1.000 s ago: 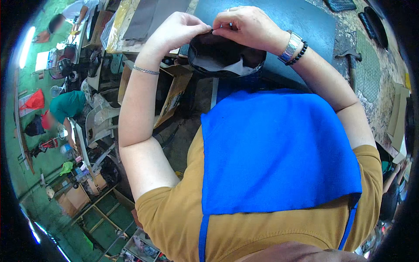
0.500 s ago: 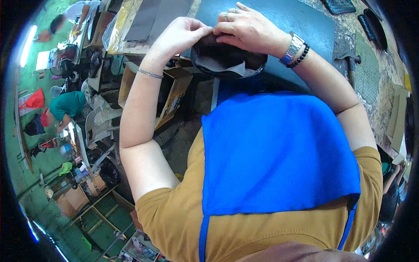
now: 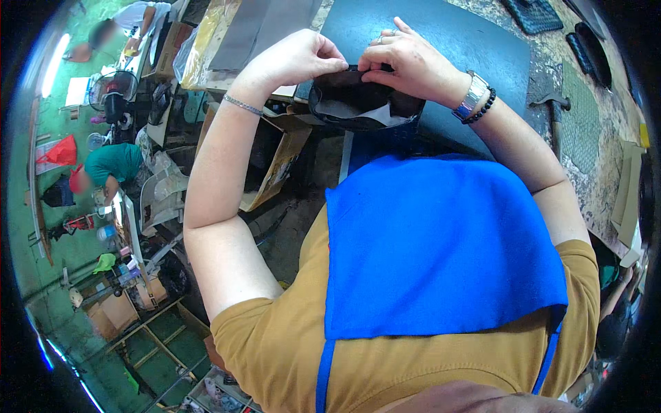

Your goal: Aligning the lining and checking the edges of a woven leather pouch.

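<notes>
Blue apron cloth (image 3: 444,248) spans the centre. At upper centre, left hand (image 3: 296,60) and right hand (image 3: 421,65) pinch the rim of a black pouch (image 3: 339,100); a hammer (image 3: 555,113) lies upper right, a fan (image 3: 113,93) stands far upper left.

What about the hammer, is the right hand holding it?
No, the hammer lies on the table, while the right hand is at the pouch.

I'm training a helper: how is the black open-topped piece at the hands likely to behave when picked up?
The black piece probably flexes but keeps some shape: its mouth stands open, curved. It seems light, the left hand and right hand pinching its rim by fingertips. Its pale inner layer may flop, one edge looking loose.
</notes>
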Action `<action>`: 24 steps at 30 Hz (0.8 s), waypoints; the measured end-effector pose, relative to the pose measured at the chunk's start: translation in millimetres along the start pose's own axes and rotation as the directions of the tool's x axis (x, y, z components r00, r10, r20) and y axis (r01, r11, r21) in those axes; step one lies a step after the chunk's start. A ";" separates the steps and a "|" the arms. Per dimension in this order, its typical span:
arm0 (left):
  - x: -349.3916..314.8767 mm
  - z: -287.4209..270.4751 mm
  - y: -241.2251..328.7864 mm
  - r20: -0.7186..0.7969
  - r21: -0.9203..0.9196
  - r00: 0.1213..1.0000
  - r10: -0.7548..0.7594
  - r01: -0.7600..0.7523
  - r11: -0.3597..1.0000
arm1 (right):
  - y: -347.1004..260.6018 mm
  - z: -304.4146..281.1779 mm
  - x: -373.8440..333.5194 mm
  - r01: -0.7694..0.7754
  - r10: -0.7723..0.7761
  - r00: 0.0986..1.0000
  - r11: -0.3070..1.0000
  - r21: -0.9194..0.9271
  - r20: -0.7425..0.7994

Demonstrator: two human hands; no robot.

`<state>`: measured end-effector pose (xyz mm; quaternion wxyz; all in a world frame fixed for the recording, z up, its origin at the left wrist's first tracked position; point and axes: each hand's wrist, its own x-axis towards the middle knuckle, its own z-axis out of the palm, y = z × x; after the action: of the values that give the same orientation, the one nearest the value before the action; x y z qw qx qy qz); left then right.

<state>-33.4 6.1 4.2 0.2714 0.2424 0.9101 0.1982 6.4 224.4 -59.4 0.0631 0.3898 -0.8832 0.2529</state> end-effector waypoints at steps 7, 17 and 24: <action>-1.6 -13.2 11.8 0.099 0.088 0.995 -0.027 0.018 0.996 | -3.2 8.1 -1.1 0.078 -0.084 0.982 0.996 -0.044 -0.171; -1.0 5.5 10.2 -0.043 0.140 0.989 0.143 -0.136 0.981 | 1.7 17.6 3.0 -0.072 0.128 0.976 0.954 0.291 -0.178; -7.9 10.2 4.8 -0.117 0.003 0.990 0.072 -0.072 0.997 | 6.2 16.7 6.2 -0.301 0.350 0.937 0.766 0.567 0.024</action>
<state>-19.9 7.9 1.8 0.2103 0.2630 0.9150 0.2224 -1.0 215.6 -74.3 -0.0628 0.2210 -0.8197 0.5247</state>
